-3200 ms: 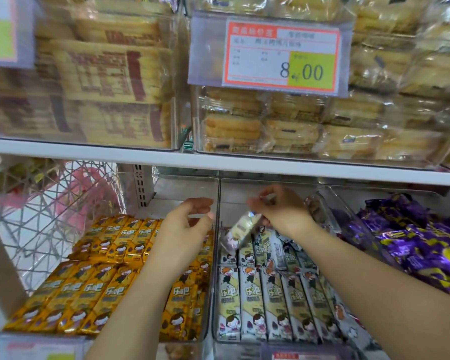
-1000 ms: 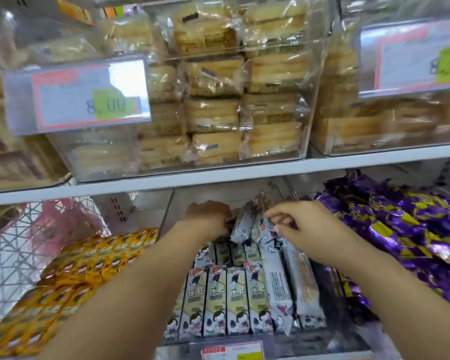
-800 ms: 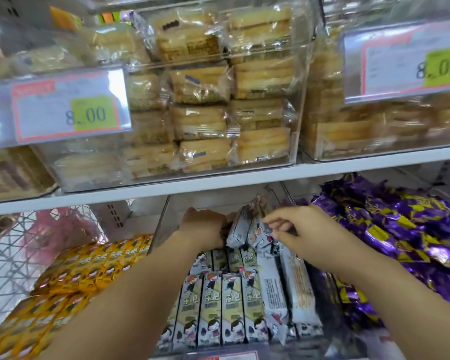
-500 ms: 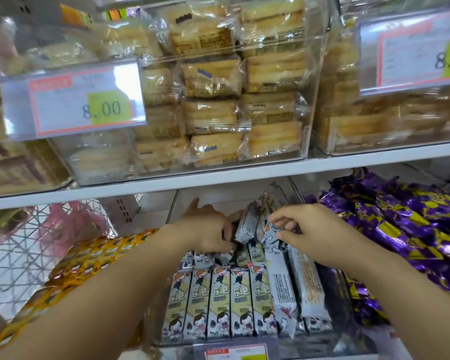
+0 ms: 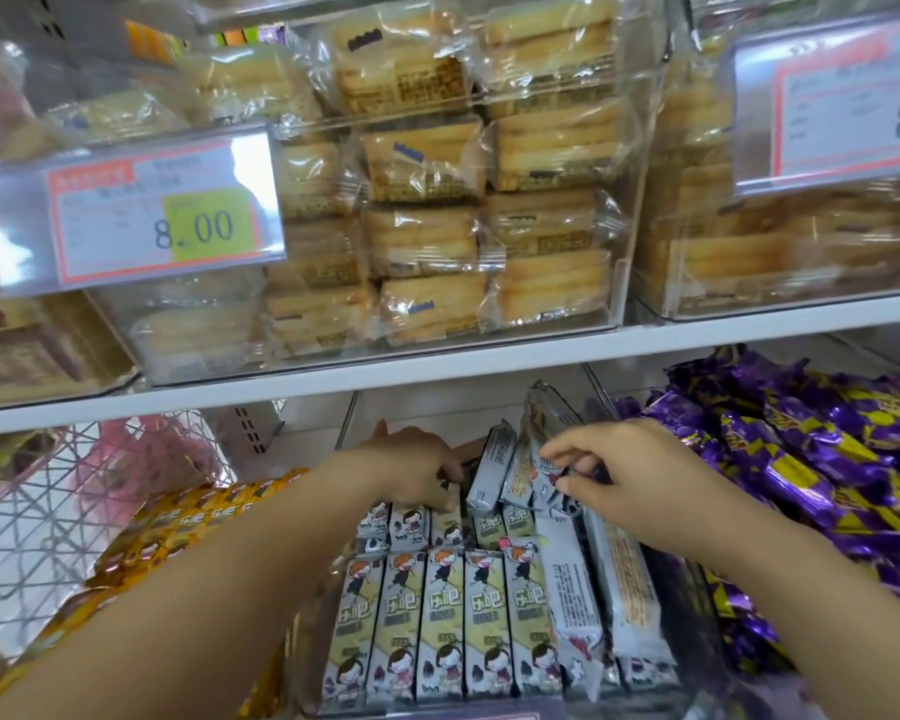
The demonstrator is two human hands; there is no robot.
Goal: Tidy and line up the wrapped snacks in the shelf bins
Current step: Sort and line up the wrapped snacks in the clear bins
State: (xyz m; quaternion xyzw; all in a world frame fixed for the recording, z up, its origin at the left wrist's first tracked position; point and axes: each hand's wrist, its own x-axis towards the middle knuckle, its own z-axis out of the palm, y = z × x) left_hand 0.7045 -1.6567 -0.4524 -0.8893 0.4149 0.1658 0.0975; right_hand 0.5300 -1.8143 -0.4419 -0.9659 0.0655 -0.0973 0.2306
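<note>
The middle clear bin (image 5: 700,605) on the lower shelf holds grey and cream wrapped snack bars (image 5: 442,621) lined up in a front row, with a second row behind. At the back, a few loose grey bars (image 5: 489,467) stand tilted on end. My right hand (image 5: 614,480) pinches one of these tilted grey bars (image 5: 544,467) between thumb and fingers. Over the back row, my left hand (image 5: 417,470) reaches down with its fingertips curled onto a bar (image 5: 450,509). Two bars (image 5: 572,605) at the right of the bin lie face down.
Yellow wrapped bars (image 5: 178,532) fill the bin to the left. Purple and gold wrapped snacks (image 5: 822,459) pile in the bin to the right. The white shelf edge (image 5: 437,371) above carries clear bins of wrapped cakes (image 5: 427,241) and a price tag (image 5: 136,220).
Both hands stay at the back of the middle bin. My left hand has dropped lower onto the back row. My right hand keeps pinching the tilted grey bar.
</note>
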